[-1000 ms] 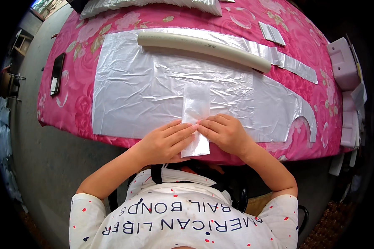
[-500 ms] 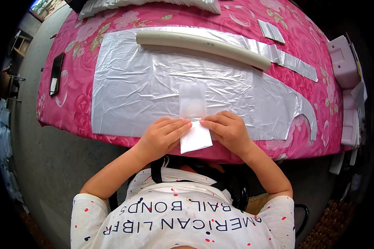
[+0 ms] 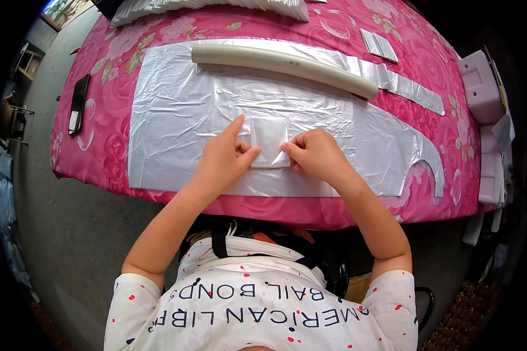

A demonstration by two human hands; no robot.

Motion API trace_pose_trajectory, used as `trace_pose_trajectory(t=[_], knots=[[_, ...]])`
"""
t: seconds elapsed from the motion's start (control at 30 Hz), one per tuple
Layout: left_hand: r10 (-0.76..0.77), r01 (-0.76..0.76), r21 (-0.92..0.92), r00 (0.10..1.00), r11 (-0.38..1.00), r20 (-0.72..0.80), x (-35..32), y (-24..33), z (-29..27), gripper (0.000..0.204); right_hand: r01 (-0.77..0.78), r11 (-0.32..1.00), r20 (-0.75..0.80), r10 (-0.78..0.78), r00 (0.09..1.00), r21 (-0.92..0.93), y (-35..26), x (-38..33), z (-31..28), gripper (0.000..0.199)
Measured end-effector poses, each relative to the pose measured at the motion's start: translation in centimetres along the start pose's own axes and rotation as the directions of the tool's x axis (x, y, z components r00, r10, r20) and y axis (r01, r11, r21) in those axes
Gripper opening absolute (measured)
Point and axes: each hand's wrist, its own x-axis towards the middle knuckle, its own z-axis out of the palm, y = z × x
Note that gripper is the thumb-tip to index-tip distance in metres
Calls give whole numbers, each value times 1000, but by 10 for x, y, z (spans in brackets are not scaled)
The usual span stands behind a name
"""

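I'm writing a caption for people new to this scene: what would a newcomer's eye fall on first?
The bright pink floral tablecloth fills much of the view, with a large shiny, silvery-white sheet over its middle. A long beige tube lies across the sheet's far part. Nearer the person, the left hand and right hand flank a small folded piece.

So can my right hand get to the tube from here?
Probably yes: only flat sheet seems to lie between your right hand and the tube, though that hand appears to be pinching the folded film and would likely need to let go first.
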Motion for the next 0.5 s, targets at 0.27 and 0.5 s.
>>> trace_pose_trajectory(t=[0.27, 0.5], knots=[[704, -585, 592, 709, 554, 42, 4, -8, 8, 67, -18, 1000, -60, 19, 998, 24, 0, 1, 5, 29], [486, -464, 591, 864, 660, 136, -1, -15, 44, 107, 1, 1000, -92, -2, 996, -4, 1, 1, 8, 25]])
